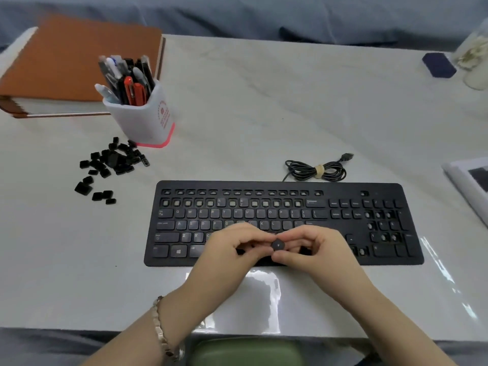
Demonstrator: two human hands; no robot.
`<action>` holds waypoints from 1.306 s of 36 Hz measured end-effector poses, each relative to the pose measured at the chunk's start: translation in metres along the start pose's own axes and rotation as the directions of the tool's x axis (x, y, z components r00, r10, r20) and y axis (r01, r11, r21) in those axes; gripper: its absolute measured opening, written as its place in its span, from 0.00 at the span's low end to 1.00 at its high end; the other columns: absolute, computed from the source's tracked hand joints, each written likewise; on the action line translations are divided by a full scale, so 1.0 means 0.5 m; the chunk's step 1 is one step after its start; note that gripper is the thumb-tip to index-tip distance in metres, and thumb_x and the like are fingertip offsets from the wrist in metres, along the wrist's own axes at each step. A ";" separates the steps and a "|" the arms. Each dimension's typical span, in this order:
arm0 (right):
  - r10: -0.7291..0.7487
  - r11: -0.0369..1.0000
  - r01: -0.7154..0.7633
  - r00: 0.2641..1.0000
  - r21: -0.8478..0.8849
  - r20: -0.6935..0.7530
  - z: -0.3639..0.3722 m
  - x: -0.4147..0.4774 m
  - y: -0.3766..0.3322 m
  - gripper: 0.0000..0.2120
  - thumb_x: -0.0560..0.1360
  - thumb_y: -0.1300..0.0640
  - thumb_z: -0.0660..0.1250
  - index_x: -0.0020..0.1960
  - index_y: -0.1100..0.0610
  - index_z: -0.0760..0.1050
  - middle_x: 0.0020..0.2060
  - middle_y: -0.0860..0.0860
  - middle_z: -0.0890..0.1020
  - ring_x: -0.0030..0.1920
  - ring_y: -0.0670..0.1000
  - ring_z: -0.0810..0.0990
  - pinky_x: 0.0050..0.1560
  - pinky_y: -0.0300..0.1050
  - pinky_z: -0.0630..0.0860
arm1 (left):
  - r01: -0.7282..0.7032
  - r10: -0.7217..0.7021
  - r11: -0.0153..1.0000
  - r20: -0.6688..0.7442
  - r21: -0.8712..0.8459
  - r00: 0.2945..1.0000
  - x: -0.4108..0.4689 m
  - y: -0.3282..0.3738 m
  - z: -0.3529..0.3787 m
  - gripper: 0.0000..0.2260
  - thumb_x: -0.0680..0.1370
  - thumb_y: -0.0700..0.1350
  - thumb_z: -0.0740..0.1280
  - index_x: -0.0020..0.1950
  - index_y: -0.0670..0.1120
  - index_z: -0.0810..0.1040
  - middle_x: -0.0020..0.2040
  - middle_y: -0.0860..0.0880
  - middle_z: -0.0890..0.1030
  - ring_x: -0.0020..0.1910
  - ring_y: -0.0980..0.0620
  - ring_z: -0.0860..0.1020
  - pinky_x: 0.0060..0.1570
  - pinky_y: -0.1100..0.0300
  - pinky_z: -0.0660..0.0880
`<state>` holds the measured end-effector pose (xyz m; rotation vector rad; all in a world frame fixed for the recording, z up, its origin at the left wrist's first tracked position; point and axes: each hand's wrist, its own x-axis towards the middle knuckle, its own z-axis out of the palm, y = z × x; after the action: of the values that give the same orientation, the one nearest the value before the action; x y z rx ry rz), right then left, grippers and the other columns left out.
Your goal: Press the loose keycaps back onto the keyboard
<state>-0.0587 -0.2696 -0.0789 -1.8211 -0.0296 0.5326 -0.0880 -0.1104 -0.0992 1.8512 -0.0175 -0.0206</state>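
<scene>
So at this point one keycap (277, 245) is being held up at lower centre of the frame, just above the bottom row of the keyboard (284, 184). It's pinched between the curled fingertips of the right hand (317, 249), with the left hand (232, 249) closed in on its other edge. A small triangle mark can be seen on it, so it's probably an arrow key being turned the right way up. It isn't seated yet.

Next it likely needs to be lined up over an empty socket (361, 251) to the right of the hands and pushed straight down. Plenty is left: many sockets in the top rows are bare, and the loose keycaps (111, 165) are piled at middle left on the desk (264, 114).
</scene>
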 end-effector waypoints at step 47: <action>-0.388 0.790 0.161 0.878 -0.591 -0.280 -0.176 -0.037 0.165 0.16 0.69 0.73 0.69 0.51 0.57 0.82 0.39 0.43 0.76 0.43 0.32 0.73 0.46 0.21 0.65 | -0.162 0.141 0.634 0.092 0.757 0.986 0.034 -0.083 0.054 0.24 0.77 0.53 0.54 0.68 0.44 0.73 0.69 0.45 0.72 0.71 0.51 0.61 0.71 0.54 0.51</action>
<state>-0.0631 -0.3808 -0.1291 -2.4147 -0.2023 -0.0849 -0.0715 -0.1254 -0.1469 2.7091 -0.2359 0.0992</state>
